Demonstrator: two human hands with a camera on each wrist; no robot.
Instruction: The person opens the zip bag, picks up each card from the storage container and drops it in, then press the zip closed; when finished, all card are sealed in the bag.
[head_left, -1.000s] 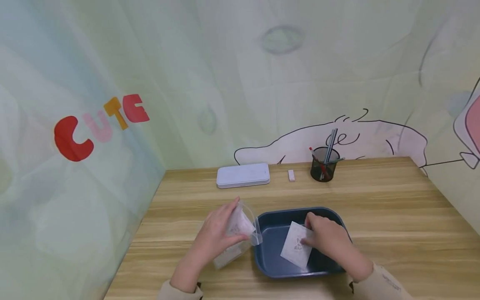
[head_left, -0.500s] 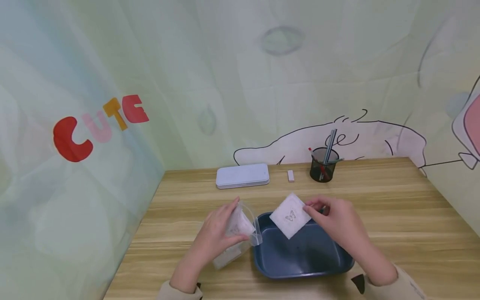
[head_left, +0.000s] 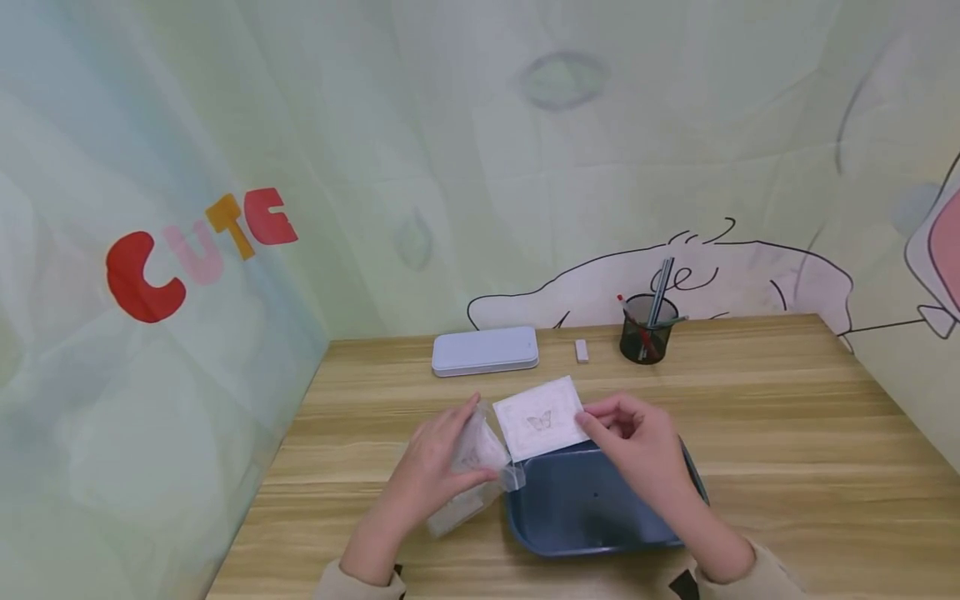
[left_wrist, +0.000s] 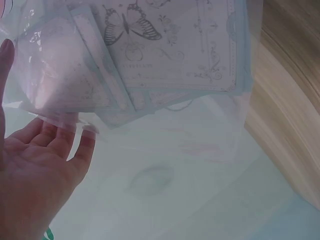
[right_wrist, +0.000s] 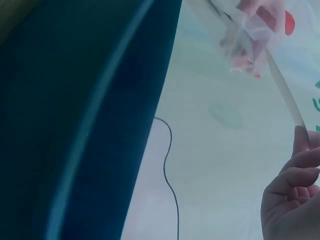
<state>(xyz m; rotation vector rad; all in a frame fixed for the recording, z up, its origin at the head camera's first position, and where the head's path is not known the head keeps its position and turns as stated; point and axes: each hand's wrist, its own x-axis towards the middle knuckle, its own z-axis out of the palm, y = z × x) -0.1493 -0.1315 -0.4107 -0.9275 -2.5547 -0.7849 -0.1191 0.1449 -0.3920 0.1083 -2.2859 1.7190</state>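
Note:
My left hand (head_left: 429, 457) holds a clear plastic bag (head_left: 513, 478) by its sides, its mouth spread toward the right. Inside lie several white cards printed with butterflies, seen close up in the left wrist view as overlapping cards (left_wrist: 185, 55). Between thumb and fingertips, my right hand (head_left: 643, 446) pinches the right edge of a white butterfly card (head_left: 538, 419). That card's left edge reaches the bag's mouth. The right wrist view shows it almost edge-on as a thin card (right_wrist: 286, 92). Below the right hand stands a dark blue tray (head_left: 592, 512), partly covered by that hand.
A small translucent box (head_left: 459, 510) lies under the left hand, beside the tray. Along the back of the wooden table (head_left: 780, 417) are a pale flat case (head_left: 486, 350), a small pink eraser (head_left: 582, 351) and a black mesh pen cup (head_left: 647, 342) with pencils.
The right hand has lifted the butterfly card out of the tray, turned it and carried it left to the bag's mouth. The left hand with the bag has stayed in place.

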